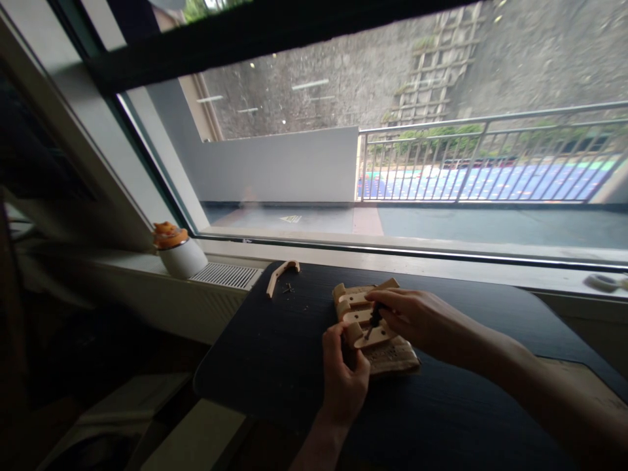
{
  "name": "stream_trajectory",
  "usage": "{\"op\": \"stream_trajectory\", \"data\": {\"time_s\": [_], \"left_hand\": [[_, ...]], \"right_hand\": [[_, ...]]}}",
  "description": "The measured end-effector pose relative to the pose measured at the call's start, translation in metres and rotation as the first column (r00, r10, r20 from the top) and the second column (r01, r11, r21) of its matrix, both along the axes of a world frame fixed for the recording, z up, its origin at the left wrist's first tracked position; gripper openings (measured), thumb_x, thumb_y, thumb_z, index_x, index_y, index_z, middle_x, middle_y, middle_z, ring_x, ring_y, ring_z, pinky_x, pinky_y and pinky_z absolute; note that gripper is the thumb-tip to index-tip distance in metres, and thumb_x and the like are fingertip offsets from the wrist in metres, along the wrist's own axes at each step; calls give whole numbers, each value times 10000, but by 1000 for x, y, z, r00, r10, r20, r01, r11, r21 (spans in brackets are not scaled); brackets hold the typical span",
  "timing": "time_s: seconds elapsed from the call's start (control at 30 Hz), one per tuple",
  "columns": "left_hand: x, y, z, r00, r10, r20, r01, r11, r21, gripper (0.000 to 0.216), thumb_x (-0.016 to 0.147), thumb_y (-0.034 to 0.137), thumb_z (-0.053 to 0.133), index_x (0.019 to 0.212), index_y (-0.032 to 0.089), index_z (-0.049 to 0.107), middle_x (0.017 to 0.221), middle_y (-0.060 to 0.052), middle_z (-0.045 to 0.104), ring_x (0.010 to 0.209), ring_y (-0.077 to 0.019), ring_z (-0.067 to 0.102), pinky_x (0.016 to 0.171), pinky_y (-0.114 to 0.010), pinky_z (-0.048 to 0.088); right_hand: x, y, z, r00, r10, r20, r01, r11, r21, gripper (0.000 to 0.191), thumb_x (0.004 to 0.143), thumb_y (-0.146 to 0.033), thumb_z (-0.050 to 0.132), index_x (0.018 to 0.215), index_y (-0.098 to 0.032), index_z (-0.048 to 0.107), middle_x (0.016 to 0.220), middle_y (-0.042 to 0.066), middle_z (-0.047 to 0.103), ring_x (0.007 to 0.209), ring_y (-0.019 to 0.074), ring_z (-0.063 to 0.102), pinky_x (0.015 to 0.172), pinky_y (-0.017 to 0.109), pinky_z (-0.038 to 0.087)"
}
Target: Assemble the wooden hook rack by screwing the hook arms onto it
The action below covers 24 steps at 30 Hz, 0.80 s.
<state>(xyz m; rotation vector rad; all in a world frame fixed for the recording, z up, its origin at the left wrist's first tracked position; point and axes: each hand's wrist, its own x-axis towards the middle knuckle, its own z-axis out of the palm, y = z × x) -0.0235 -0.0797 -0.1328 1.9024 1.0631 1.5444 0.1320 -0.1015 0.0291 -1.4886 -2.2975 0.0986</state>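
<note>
My right hand (405, 317) is closed around the dark handle of a screwdriver (376, 315). Its shaft points down at the nearest curved wooden hook (379, 336), close to its raised end. My left hand (343, 369) pinches that same hook at its curved end, thumb and fingers closed on it. Two more such hooks, a middle one (360, 316) and a farther one (354, 299), lie in a row on a wooden board (392, 358). Dark holes show in the hooks. Whether a screw sits under the screwdriver's tip I cannot tell.
The board lies on a black table (265, 347). A loose wooden hook (275, 280) rests at the far left, with several small screws (288, 288) nearby. A white pot with an orange top (180, 254) stands beside a vent grille (228, 275). Behind the table is a window.
</note>
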Motion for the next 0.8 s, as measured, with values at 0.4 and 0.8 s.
{"op": "stream_trajectory", "data": {"time_s": [0.4, 0.8], "left_hand": [[-10, -6, 2, 994, -16, -112, 24, 997, 77, 384, 768, 83, 538, 1132, 193, 489, 1042, -90, 566, 994, -229, 560, 896, -411, 487], [-9, -5, 2, 991, 39, -129, -29, 997, 78, 281, 770, 106, 546, 1040, 178, 516, 1039, -96, 581, 996, -235, 567, 889, -425, 489]], "right_hand": [[6, 2, -4, 996, -80, -36, 77, 994, -73, 356, 879, -218, 436, 1198, -198, 593, 1042, 83, 703, 828, 193, 666, 643, 260, 485], [4, 1, -3, 999, -51, 3, 51, 997, -59, 374, 862, -186, 426, 1194, -178, 597, 1086, 102, 692, 885, 216, 666, 686, 286, 500]]}}
